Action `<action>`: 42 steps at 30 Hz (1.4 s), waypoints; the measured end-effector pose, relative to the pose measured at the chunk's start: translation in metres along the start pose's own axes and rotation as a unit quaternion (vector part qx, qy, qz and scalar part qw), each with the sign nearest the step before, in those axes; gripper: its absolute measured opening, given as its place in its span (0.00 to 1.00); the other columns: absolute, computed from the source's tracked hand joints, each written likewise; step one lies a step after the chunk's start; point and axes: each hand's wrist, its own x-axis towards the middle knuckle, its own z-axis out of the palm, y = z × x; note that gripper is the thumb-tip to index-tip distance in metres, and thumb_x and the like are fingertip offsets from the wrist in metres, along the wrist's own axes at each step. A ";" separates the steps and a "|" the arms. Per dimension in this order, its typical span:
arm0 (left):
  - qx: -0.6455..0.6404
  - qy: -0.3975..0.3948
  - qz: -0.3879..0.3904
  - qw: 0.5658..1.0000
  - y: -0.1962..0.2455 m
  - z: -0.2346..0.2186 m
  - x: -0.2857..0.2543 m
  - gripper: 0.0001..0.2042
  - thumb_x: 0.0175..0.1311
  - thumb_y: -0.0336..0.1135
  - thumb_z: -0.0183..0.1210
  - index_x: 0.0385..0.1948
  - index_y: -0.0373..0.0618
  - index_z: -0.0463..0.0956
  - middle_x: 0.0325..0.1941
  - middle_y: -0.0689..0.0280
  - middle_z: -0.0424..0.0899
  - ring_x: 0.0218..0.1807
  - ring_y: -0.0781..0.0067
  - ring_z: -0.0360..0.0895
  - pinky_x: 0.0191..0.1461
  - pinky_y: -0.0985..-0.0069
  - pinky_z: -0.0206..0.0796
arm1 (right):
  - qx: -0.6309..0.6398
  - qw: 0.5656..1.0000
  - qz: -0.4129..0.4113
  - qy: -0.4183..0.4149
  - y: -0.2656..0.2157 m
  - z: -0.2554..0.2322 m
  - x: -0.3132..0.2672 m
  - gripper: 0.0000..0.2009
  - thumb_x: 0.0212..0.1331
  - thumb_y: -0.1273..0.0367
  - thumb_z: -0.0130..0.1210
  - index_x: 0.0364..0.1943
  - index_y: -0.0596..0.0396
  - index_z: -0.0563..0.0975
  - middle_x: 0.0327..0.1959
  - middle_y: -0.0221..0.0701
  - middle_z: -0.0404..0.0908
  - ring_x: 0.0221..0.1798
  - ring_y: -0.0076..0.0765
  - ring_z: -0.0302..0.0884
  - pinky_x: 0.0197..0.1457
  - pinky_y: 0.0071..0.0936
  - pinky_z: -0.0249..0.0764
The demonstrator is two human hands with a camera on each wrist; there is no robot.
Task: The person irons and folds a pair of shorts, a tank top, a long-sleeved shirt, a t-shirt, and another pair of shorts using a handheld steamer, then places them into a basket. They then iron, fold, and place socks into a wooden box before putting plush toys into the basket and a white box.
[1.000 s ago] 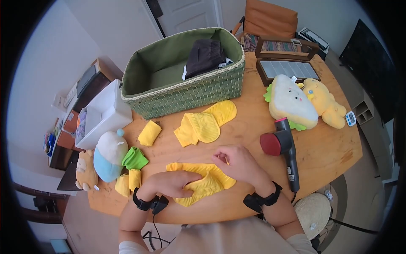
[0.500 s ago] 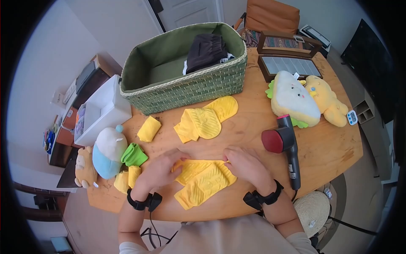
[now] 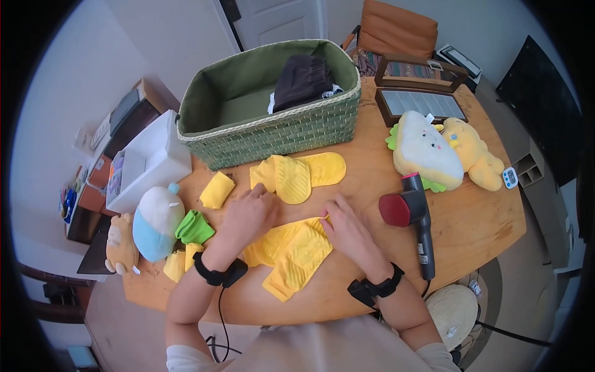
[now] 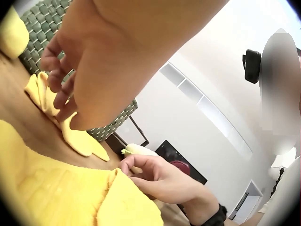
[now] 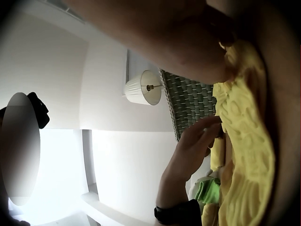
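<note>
A textured yellow sock (image 3: 297,260) lies folded across itself near the table's front. My right hand (image 3: 353,232) pinches its upper right edge between thumb and fingers, also visible in the left wrist view. My left hand (image 3: 251,214) hovers over the sock's upper left side, its fingers loosely bent with nothing between them in the left wrist view. Just beyond its fingertips lie more yellow socks (image 3: 294,178), overlapping, one with a rounded toe pointing right. A rolled yellow bundle (image 3: 217,190) sits to the left of them.
A green woven basket (image 3: 273,139) with dark clothing stands behind. At left are a white bin (image 3: 170,152), plush toys, a green cloth bundle (image 3: 194,228) and small yellow rolls (image 3: 175,265). A handheld steamer-like device (image 3: 423,235), a sandwich plush (image 3: 427,149) and a compartment box (image 3: 424,102) are at right.
My left hand let go of the sock's upper left edge and moved up toward the far socks. My right hand keeps its pinch, shifted slightly up and left, and the sock's edge now slants.
</note>
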 end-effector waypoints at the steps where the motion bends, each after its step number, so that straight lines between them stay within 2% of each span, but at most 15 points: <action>1: -0.031 -0.054 -0.002 0.998 0.002 -0.010 -0.007 0.15 0.63 0.40 0.63 0.48 0.44 0.77 0.50 0.58 0.79 0.53 0.52 0.80 0.51 0.61 0.76 | 0.017 1.000 -0.007 0.002 0.002 0.000 0.000 0.07 0.64 0.68 0.59 0.40 0.54 0.75 0.40 0.40 0.83 0.45 0.56 0.82 0.46 0.53 0.75; 3: -0.061 -0.111 -0.007 0.992 0.002 -0.022 -0.025 0.15 0.61 0.41 0.65 0.45 0.43 0.78 0.50 0.58 0.79 0.53 0.53 0.80 0.53 0.61 0.75 | 0.036 0.999 -0.014 0.002 0.001 -0.005 -0.001 0.08 0.65 0.67 0.59 0.41 0.54 0.75 0.40 0.41 0.83 0.46 0.56 0.82 0.47 0.54 0.75; 6: -0.108 -0.164 0.001 0.981 -0.007 -0.025 -0.051 0.16 0.57 0.41 0.69 0.40 0.42 0.80 0.48 0.59 0.80 0.54 0.54 0.79 0.58 0.61 0.73 | 0.049 0.992 0.021 -0.117 -0.002 -0.026 -0.004 0.08 0.64 0.66 0.59 0.41 0.55 0.76 0.40 0.44 0.84 0.47 0.56 0.82 0.49 0.52 0.75; 9: -0.153 -0.201 0.046 0.966 -0.016 -0.020 -0.065 0.19 0.55 0.43 0.71 0.44 0.43 0.81 0.48 0.58 0.81 0.58 0.55 0.77 0.62 0.62 0.69 | 0.074 0.973 -0.059 -0.212 0.014 -0.031 -0.013 0.09 0.65 0.66 0.59 0.43 0.55 0.78 0.40 0.43 0.85 0.48 0.55 0.81 0.49 0.45 0.76; 11: -0.223 -0.315 0.099 0.917 -0.016 -0.022 -0.070 0.20 0.57 0.43 0.70 0.47 0.44 0.81 0.48 0.58 0.83 0.56 0.54 0.78 0.60 0.63 0.71 | 0.067 0.915 -0.115 -0.381 0.021 -0.027 -0.019 0.11 0.64 0.66 0.59 0.46 0.54 0.80 0.40 0.42 0.86 0.46 0.53 0.82 0.49 0.43 0.76; 12: -0.243 -0.405 0.075 0.878 -0.015 -0.027 -0.069 0.19 0.59 0.43 0.69 0.47 0.42 0.81 0.45 0.57 0.85 0.51 0.51 0.81 0.56 0.63 0.72 | 0.066 0.915 -0.116 -0.381 0.022 -0.026 -0.019 0.11 0.64 0.66 0.59 0.46 0.54 0.80 0.40 0.42 0.86 0.46 0.53 0.82 0.49 0.43 0.76; 15: -0.233 -0.346 0.062 0.906 -0.017 -0.040 -0.069 0.18 0.60 0.42 0.68 0.46 0.40 0.81 0.42 0.56 0.86 0.47 0.51 0.82 0.52 0.63 0.72 | 0.082 0.913 -0.083 -0.390 0.014 -0.032 -0.017 0.12 0.63 0.66 0.59 0.47 0.53 0.81 0.43 0.42 0.86 0.45 0.51 0.83 0.47 0.43 0.76; 17: -0.281 -0.256 0.066 0.923 -0.021 -0.057 -0.072 0.13 0.58 0.36 0.68 0.40 0.40 0.79 0.38 0.56 0.84 0.43 0.52 0.81 0.48 0.64 0.72 | 0.136 0.967 -0.114 -0.182 -0.001 -0.047 -0.012 0.09 0.61 0.70 0.59 0.44 0.55 0.81 0.41 0.40 0.84 0.46 0.53 0.82 0.50 0.44 0.77; 19: -0.317 -0.162 0.000 0.934 -0.028 -0.069 -0.071 0.11 0.54 0.28 0.69 0.34 0.41 0.75 0.32 0.59 0.79 0.37 0.53 0.79 0.44 0.66 0.71 | 0.167 0.969 -0.137 -0.120 -0.009 -0.055 -0.006 0.08 0.60 0.71 0.59 0.43 0.55 0.80 0.41 0.39 0.83 0.44 0.51 0.82 0.48 0.42 0.77; 23: -0.180 0.029 0.073 0.981 -0.027 -0.067 -0.079 0.13 0.46 0.22 0.67 0.31 0.45 0.73 0.35 0.64 0.76 0.39 0.58 0.77 0.41 0.67 0.71 | 0.138 0.977 -0.164 -0.022 -0.008 -0.049 -0.005 0.07 0.56 0.76 0.60 0.40 0.57 0.81 0.41 0.35 0.78 0.39 0.47 0.81 0.43 0.39 0.77; 30: -0.054 -0.033 0.049 0.997 -0.016 -0.012 -0.110 0.12 0.52 0.29 0.67 0.38 0.48 0.77 0.42 0.64 0.78 0.46 0.57 0.78 0.49 0.64 0.74 | -0.013 0.981 -0.137 -0.136 -0.010 -0.041 -0.016 0.10 0.60 0.74 0.57 0.45 0.54 0.80 0.43 0.35 0.77 0.43 0.47 0.81 0.47 0.40 0.77; 32: -0.128 -0.126 0.082 0.980 -0.001 -0.025 -0.125 0.13 0.53 0.32 0.67 0.40 0.49 0.78 0.44 0.65 0.78 0.47 0.59 0.77 0.50 0.66 0.74 | -0.036 0.968 -0.131 -0.212 -0.019 -0.043 -0.022 0.12 0.63 0.73 0.54 0.49 0.51 0.79 0.46 0.36 0.75 0.46 0.47 0.81 0.49 0.40 0.77; 34: -0.153 -0.142 0.192 0.959 0.012 -0.024 -0.144 0.17 0.53 0.38 0.68 0.45 0.52 0.76 0.48 0.67 0.77 0.51 0.63 0.75 0.55 0.64 0.70 | -0.047 0.968 -0.131 -0.210 -0.025 -0.039 -0.032 0.12 0.63 0.73 0.54 0.50 0.51 0.79 0.47 0.37 0.74 0.47 0.47 0.81 0.49 0.40 0.78; 37: -0.146 -0.195 0.249 0.937 0.040 -0.016 -0.166 0.19 0.54 0.39 0.69 0.48 0.53 0.76 0.50 0.68 0.76 0.55 0.65 0.73 0.61 0.64 0.64 | -0.040 0.969 -0.147 -0.193 -0.020 -0.019 -0.044 0.13 0.62 0.72 0.56 0.50 0.51 0.79 0.50 0.38 0.72 0.46 0.47 0.81 0.48 0.41 0.78; 42: -0.163 -0.123 0.269 0.941 0.040 0.022 -0.182 0.18 0.54 0.41 0.70 0.47 0.54 0.78 0.53 0.70 0.76 0.57 0.66 0.72 0.62 0.63 0.62 | -0.044 0.967 -0.168 -0.188 -0.016 -0.005 -0.043 0.13 0.59 0.71 0.60 0.48 0.52 0.79 0.50 0.37 0.72 0.47 0.46 0.81 0.48 0.42 0.78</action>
